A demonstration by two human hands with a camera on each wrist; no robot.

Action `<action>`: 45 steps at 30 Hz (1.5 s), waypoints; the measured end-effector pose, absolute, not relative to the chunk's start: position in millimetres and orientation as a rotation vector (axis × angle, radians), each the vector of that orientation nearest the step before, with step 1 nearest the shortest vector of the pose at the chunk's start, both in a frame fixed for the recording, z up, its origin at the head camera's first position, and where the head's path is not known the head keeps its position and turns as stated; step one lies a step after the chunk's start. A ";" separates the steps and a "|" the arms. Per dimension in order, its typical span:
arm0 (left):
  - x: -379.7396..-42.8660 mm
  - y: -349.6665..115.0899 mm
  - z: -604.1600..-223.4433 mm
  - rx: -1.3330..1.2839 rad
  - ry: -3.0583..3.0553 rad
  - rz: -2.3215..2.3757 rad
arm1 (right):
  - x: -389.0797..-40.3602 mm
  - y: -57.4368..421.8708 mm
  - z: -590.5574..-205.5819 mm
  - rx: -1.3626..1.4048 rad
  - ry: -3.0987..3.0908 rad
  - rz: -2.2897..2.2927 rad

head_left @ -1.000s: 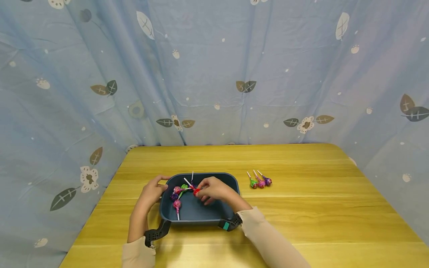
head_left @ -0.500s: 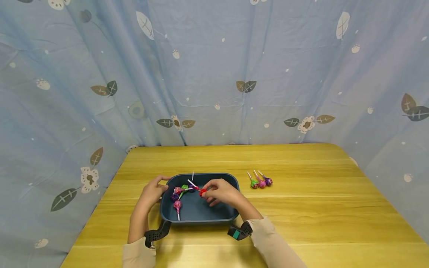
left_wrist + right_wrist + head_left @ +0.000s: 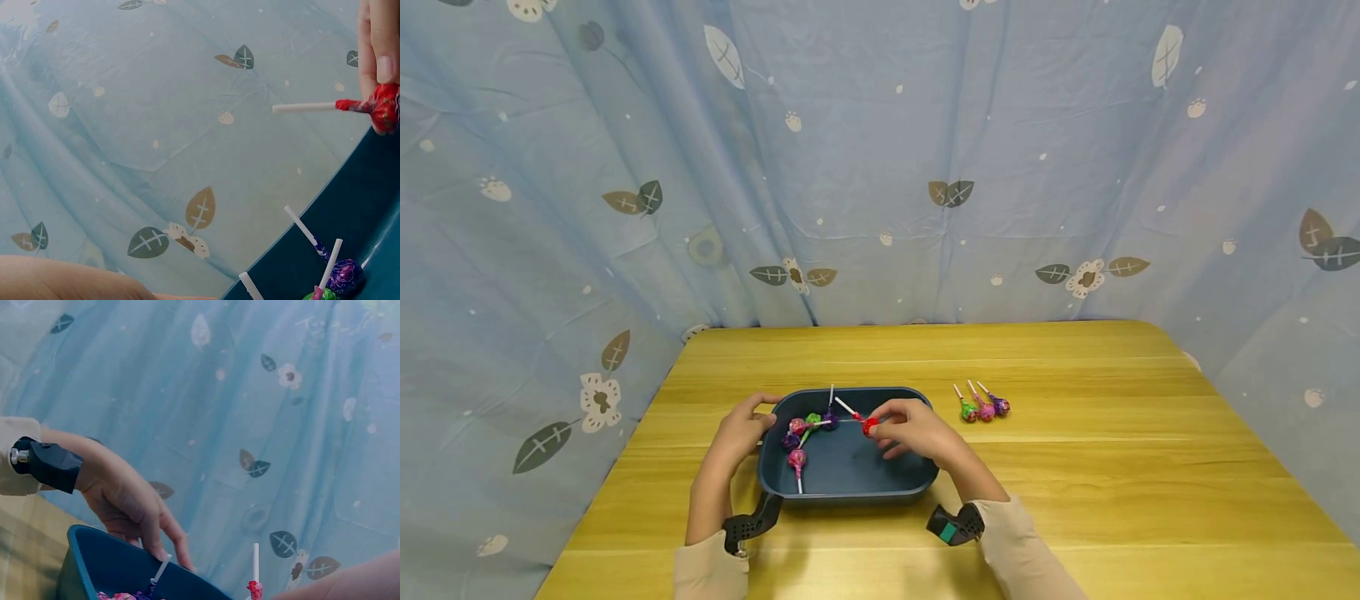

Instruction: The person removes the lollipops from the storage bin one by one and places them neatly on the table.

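My right hand (image 3: 913, 432) pinches a red-wrapped lollipop (image 3: 870, 427) by its candy end, above the right half of a dark blue plastic bin (image 3: 850, 497). Its white stick points up and to the left. At the bin's left end, my left hand (image 3: 741, 433) grips the rim, thumb and fingers on either side in the right wrist view. Inside the bin's left part lie several lollipops: a pink one (image 3: 797, 459), a green one (image 3: 812, 421) and a purple one (image 3: 830, 420) among them. The red lollipop (image 3: 384, 109) also shows in the left wrist view.
To the right of the bin, a green lollipop (image 3: 968, 412), a pink lollipop (image 3: 986, 412) and a purple lollipop (image 3: 1001, 407) lie side by side on the wooden table (image 3: 1112, 467). A blue patterned curtain (image 3: 880, 167) hangs behind the table.
My right hand has moved rightward and slightly up with the red lollipop, away from the other lollipops in the bin. The left hand has stayed on the rim.
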State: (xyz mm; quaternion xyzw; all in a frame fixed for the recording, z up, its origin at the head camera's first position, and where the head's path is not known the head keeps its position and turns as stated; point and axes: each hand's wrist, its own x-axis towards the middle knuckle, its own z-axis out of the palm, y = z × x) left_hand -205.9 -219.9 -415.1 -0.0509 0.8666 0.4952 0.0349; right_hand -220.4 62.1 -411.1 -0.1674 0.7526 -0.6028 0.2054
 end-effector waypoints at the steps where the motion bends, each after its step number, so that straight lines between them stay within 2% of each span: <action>1: -206.1 -219.8 -415.0 -0.152 2.665 1.521 | -220.4 63.5 -410.8 -0.460 2.099 -1.685; 45: -208.0 -219.7 -414.3 -0.157 2.671 1.483 | -235.7 132.9 -392.0 -0.229 2.194 -1.788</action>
